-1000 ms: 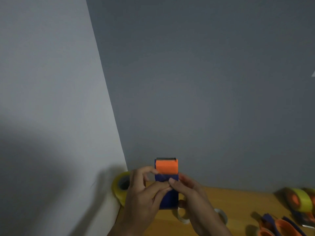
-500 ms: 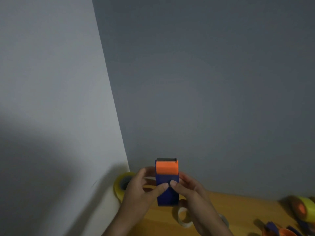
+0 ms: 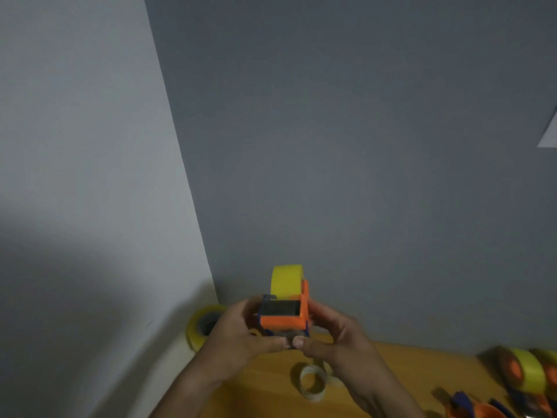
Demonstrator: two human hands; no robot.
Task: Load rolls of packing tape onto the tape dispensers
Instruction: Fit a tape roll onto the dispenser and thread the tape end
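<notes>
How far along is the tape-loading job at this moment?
Done: a loaded dispenser lies at the table's right edge. In hand: the left hand and right hand grip an orange dispenser carrying a yellow roll. Left: a loose roll in the corner, and an empty-looking dispenser at the bottom right.

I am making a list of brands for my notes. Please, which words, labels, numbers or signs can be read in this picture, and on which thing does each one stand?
None can be read.
Dispenser in both hands: plain orange and blue, no print visible.
Yellow roll on it: no print visible.
Clear roll on the table: no label visible.
Loaded dispensers at right: blurred, nothing legible.
Walls: bare.
</notes>
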